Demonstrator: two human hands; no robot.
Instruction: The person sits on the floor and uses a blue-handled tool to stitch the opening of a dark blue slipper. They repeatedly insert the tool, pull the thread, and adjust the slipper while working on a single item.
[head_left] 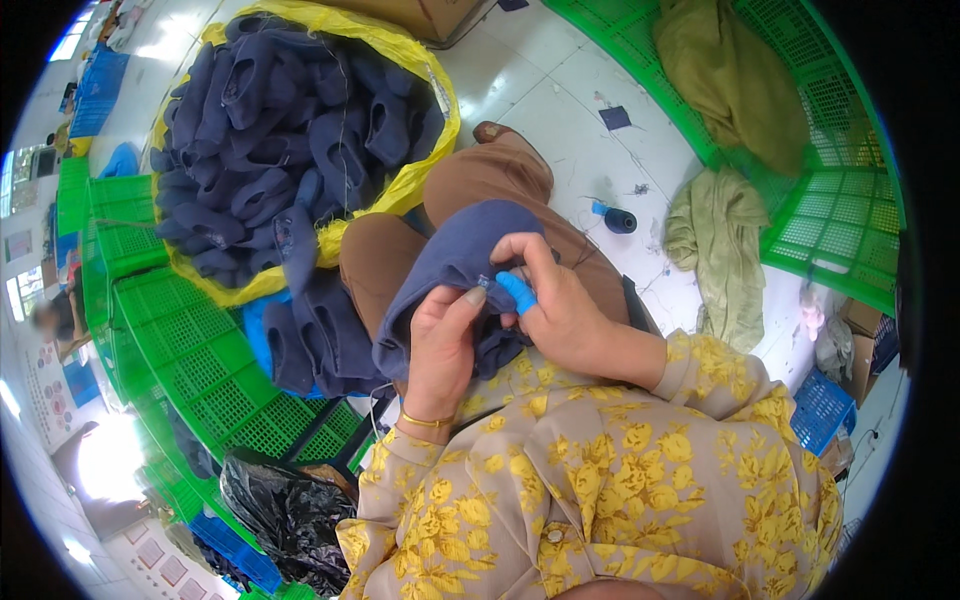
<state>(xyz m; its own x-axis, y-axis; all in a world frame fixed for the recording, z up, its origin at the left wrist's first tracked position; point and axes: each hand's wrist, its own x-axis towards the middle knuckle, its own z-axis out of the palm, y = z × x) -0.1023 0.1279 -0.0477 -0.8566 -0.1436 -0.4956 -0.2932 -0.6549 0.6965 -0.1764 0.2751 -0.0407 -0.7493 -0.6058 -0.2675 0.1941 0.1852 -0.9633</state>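
A navy-blue, rounded cloth piece (pixel 440 262) lies over my lap; its exact kind I cannot tell. My left hand (pixel 440 335) pinches its edge between thumb and fingers, beside a small pale tag (pixel 484 282). Close against it, my right hand (pixel 555 305) is closed on the same edge, with a blue covering (pixel 517 292) around one digit. Whether a needle or thread sits between the fingertips is too small to see. More navy pieces (pixel 320 335) are heaped by my left knee.
A yellow-rimmed sack (pixel 440 120) full of similar navy pieces stands at the far left. Green crates (pixel 200 340) line the left; another green crate (pixel 830 215) at right holds olive cloth (pixel 735 75). A dark thread spool (pixel 620 221) lies on the tiled floor. A black plastic bag (pixel 285 510) is near left.
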